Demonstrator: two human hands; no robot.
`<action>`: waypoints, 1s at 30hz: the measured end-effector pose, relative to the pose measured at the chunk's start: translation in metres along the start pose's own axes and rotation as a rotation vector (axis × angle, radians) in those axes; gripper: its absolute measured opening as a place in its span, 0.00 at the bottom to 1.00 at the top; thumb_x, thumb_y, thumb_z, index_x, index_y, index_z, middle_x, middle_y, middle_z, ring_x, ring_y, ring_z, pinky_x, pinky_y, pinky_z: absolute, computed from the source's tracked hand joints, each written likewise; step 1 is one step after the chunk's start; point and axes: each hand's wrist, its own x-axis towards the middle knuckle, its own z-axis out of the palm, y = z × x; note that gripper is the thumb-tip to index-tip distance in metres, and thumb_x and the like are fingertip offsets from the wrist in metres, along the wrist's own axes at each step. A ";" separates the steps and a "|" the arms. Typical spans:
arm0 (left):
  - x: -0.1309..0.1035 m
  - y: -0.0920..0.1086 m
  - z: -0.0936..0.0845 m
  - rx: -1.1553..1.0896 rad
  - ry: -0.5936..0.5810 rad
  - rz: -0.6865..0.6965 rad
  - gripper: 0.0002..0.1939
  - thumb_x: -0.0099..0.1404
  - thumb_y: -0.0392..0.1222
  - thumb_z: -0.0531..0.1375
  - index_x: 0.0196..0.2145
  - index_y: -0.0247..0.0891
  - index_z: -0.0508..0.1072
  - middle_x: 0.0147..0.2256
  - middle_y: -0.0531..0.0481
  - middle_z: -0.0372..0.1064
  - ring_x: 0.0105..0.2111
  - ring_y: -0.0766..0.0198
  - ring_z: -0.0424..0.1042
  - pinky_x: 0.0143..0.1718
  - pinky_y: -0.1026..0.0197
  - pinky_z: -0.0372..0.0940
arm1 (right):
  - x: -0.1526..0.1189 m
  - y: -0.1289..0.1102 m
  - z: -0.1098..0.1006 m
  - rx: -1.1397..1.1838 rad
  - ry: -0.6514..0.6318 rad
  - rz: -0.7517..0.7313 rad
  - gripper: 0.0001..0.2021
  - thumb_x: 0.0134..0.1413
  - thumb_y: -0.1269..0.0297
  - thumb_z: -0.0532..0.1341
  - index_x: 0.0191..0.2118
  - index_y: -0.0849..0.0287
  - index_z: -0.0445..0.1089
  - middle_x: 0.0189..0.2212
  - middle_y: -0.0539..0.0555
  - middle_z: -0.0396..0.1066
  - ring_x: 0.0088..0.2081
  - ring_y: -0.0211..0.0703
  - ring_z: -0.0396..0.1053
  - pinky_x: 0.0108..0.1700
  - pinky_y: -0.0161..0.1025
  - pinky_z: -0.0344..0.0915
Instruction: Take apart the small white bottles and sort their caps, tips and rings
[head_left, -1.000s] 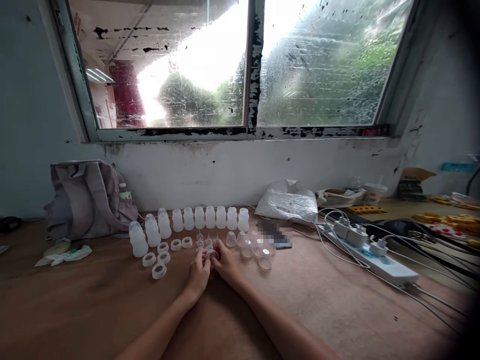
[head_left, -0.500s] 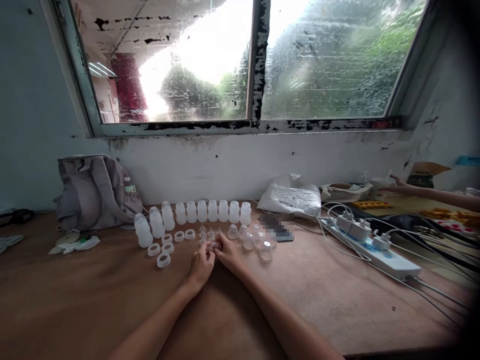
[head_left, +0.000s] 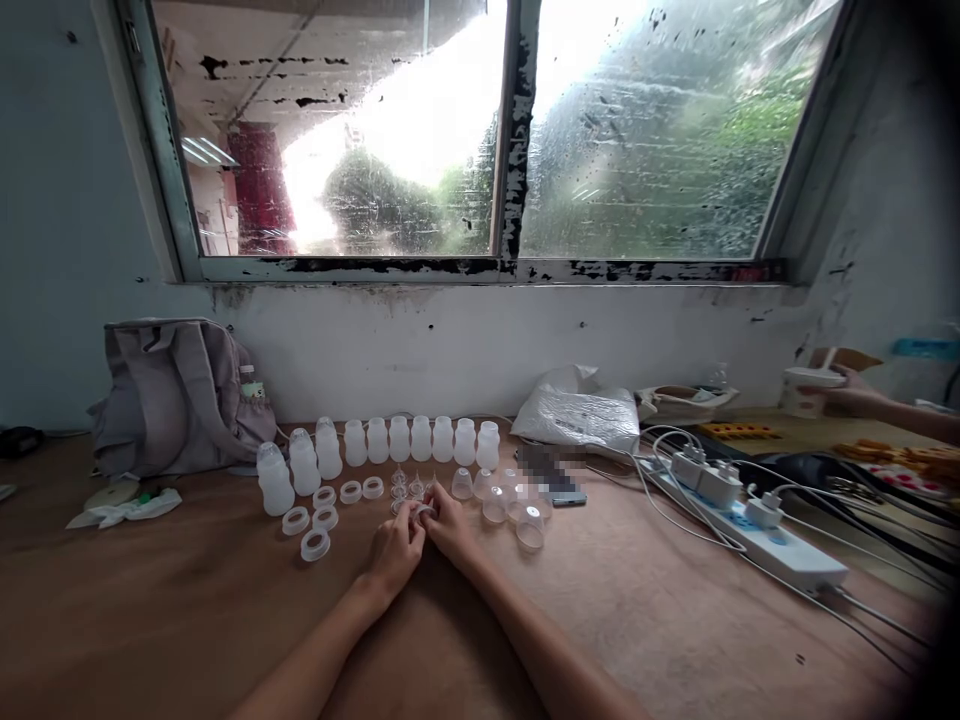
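Note:
My left hand (head_left: 396, 548) and my right hand (head_left: 448, 522) meet at the middle of the table, fingers closed around a small translucent bottle ring (head_left: 424, 511). Fingers cover much of it, so I cannot tell if a teat sits inside. Just beyond stand several clear teats (head_left: 399, 480). To the left lie several loose bottle rings (head_left: 315, 545). Several translucent dome caps (head_left: 530, 528) are grouped to the right of my right hand. Behind, a row of white baby bottles (head_left: 421, 439) stands upright; the left ones, such as the bottle (head_left: 275, 480), have tops on.
A grey backpack (head_left: 180, 400) leans at the back left, near a crumpled tissue (head_left: 127, 510). Right of the caps lie a phone (head_left: 568, 497) and a silver bag (head_left: 581, 410). A power strip (head_left: 787, 550) with cables follows. At far right another person's hand (head_left: 844, 388) holds a cup (head_left: 806, 390).
My hands stay together on the ring with little movement. The view has shifted slightly. At far right the other person's hand now shows a white cup with a straw.

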 end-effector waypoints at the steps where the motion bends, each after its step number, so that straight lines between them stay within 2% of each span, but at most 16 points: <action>1: 0.001 -0.001 0.000 -0.008 -0.004 0.002 0.13 0.54 0.35 0.52 0.38 0.40 0.67 0.32 0.47 0.71 0.31 0.60 0.70 0.33 0.63 0.59 | 0.000 0.001 0.000 -0.005 0.005 0.003 0.05 0.36 0.73 0.51 0.25 0.57 0.57 0.16 0.44 0.55 0.20 0.32 0.54 0.22 0.29 0.49; 7: 0.000 0.003 -0.003 -0.183 -0.033 0.019 0.13 0.55 0.38 0.52 0.40 0.41 0.67 0.35 0.48 0.71 0.35 0.61 0.70 0.35 0.64 0.60 | -0.002 0.001 -0.003 0.040 0.014 -0.016 0.03 0.39 0.71 0.52 0.26 0.58 0.58 0.18 0.44 0.56 0.20 0.32 0.54 0.23 0.29 0.52; 9: -0.002 0.006 -0.005 -0.197 -0.031 0.007 0.14 0.54 0.38 0.54 0.40 0.42 0.67 0.33 0.49 0.71 0.34 0.61 0.70 0.36 0.63 0.60 | -0.004 -0.001 -0.005 0.050 0.022 -0.007 0.02 0.39 0.70 0.52 0.25 0.58 0.59 0.18 0.45 0.57 0.20 0.32 0.54 0.23 0.29 0.52; 13: -0.004 0.008 -0.007 -0.166 0.013 -0.010 0.13 0.52 0.36 0.54 0.38 0.42 0.67 0.28 0.51 0.71 0.30 0.63 0.69 0.34 0.65 0.59 | -0.005 -0.003 -0.006 0.039 -0.012 -0.010 0.02 0.40 0.69 0.53 0.25 0.59 0.60 0.17 0.45 0.57 0.20 0.32 0.55 0.22 0.29 0.52; 18: -0.001 0.004 -0.005 -0.068 0.016 -0.015 0.10 0.53 0.35 0.53 0.35 0.41 0.66 0.22 0.54 0.67 0.22 0.66 0.66 0.26 0.67 0.56 | -0.005 -0.001 -0.001 -0.023 -0.018 -0.021 0.07 0.40 0.70 0.53 0.31 0.57 0.60 0.17 0.44 0.57 0.20 0.34 0.57 0.23 0.29 0.52; 24: 0.000 0.004 -0.005 -0.017 -0.009 0.038 0.11 0.53 0.35 0.52 0.36 0.41 0.66 0.23 0.54 0.67 0.23 0.66 0.66 0.27 0.67 0.56 | -0.011 -0.004 0.000 -0.018 -0.020 -0.049 0.07 0.43 0.73 0.50 0.31 0.56 0.59 0.21 0.47 0.62 0.23 0.36 0.60 0.26 0.31 0.55; 27: 0.001 0.002 -0.004 -0.106 -0.042 0.055 0.10 0.53 0.35 0.52 0.35 0.41 0.66 0.24 0.53 0.68 0.23 0.67 0.66 0.26 0.67 0.57 | -0.013 -0.005 -0.001 -0.031 -0.012 -0.051 0.07 0.44 0.73 0.49 0.30 0.56 0.59 0.22 0.49 0.63 0.24 0.37 0.60 0.27 0.31 0.55; 30: 0.004 -0.004 -0.002 -0.296 -0.122 -0.020 0.12 0.55 0.37 0.50 0.38 0.40 0.63 0.24 0.53 0.68 0.15 0.71 0.62 0.17 0.69 0.56 | -0.014 -0.008 -0.004 -0.040 -0.012 -0.052 0.07 0.45 0.73 0.49 0.30 0.57 0.61 0.23 0.50 0.64 0.25 0.37 0.61 0.27 0.32 0.56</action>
